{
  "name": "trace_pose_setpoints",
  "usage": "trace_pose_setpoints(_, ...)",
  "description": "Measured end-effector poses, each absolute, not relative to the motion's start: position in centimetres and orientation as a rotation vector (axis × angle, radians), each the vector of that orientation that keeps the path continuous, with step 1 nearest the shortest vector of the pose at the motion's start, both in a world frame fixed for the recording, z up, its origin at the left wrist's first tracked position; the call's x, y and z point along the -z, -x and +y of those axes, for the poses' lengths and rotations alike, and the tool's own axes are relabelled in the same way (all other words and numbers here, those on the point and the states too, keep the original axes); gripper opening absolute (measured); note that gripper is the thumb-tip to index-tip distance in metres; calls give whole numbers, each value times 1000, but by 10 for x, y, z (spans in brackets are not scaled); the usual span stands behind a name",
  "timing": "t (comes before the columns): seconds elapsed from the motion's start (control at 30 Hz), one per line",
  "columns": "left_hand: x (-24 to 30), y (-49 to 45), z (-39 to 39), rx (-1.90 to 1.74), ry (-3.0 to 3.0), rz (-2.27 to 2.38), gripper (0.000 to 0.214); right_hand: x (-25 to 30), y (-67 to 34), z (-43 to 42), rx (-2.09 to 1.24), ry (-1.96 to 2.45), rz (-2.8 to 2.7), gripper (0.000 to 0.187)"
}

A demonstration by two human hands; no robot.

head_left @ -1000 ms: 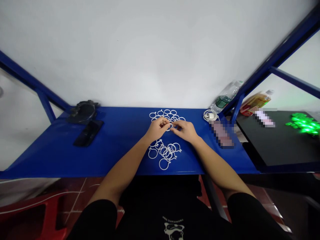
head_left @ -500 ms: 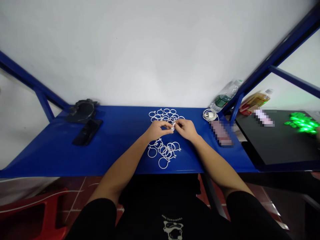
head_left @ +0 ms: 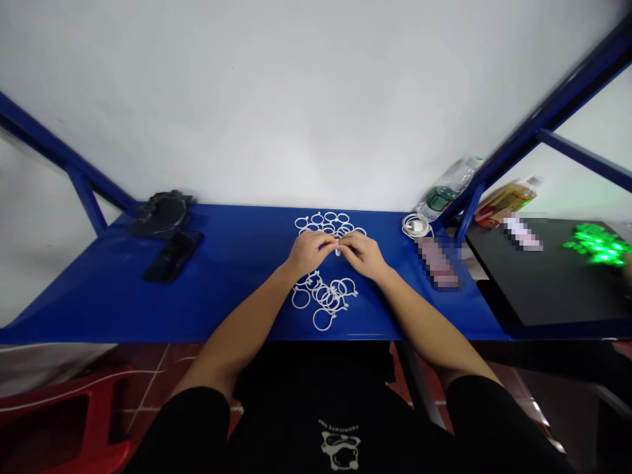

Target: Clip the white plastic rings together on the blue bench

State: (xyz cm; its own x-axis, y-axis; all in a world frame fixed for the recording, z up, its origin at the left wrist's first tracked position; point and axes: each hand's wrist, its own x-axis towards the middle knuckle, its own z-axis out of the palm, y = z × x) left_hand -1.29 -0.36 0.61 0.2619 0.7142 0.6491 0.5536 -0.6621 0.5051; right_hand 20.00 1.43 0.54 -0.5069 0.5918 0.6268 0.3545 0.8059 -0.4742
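White ring (head_left: 338, 251), mostly hidden, is pinched between the fingertips of the left hand (head_left: 307, 253) and right hand (head_left: 366, 255) — half a second ago more of it showed, and the left thumb and forefinger stood apart; now they have closed together. Near rings (head_left: 330, 298) and far rings (head_left: 328, 228) lie unmoved on the blue table (head_left: 237, 263).

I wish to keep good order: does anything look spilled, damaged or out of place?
Nothing clearly stands out; no spill or breakage shows. The near white rings overlap loosely; the clear bottle slants, perhaps from lens distortion.
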Motion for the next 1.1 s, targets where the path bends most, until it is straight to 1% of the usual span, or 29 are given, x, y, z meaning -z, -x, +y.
trace_pose_setpoints(0.2,-5,9,-6,-1384,-2251,1191,15,-6,-200,13,-396,758,-2171,26)
trace_pose_setpoints(0.4,0,18,4,-1546,-1866,1400,21,-9,-204,13,-383,891,-2219,27)
trace_pose_setpoints(0.6,14,32,21,-1449,-1602,1449,39,-5,-200,14,-434,835,-2397,20)
trace_pose_setpoints(0.83,21,37,29,-1470,-1549,1448,35,-4,-194,11,-488,819,-2514,17)
trace_pose_setpoints(0.97,15,41,30,-1436,-1491,1445,34,-6,-185,1,-525,678,-2571,25)
trace_pose_setpoints(1.1,10,44,28,-1316,-1523,1371,30,-3,-175,-6,-549,512,-2679,43)
